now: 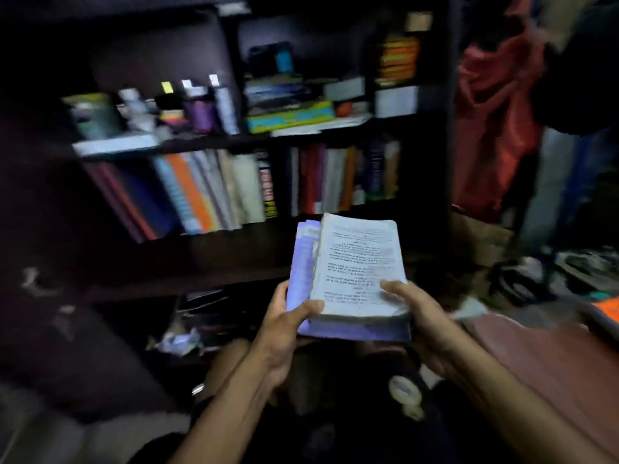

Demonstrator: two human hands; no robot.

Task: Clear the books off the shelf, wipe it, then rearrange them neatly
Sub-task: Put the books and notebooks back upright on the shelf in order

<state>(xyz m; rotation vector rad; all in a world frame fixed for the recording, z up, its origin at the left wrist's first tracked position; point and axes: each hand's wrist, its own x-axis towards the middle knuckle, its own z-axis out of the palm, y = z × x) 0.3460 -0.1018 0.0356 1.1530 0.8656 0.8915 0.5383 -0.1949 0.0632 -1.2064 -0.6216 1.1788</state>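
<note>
Both hands hold a small stack of books (355,279) in the air in front of the dark shelf (234,249), below the row of upright books (214,192) standing on its middle level. The stack lies flat, its long axis running away from the person toward the shelf, the near short end at the hands. On top is a worn book with no cover, its printed page facing up; purple-covered books sit under it. The left hand (284,329) grips the near left corner, thumb curled over the top page. The right hand (418,316) grips the near right edge, fingers spread across the page. A reddish counter (552,356) lies to the right
</note>
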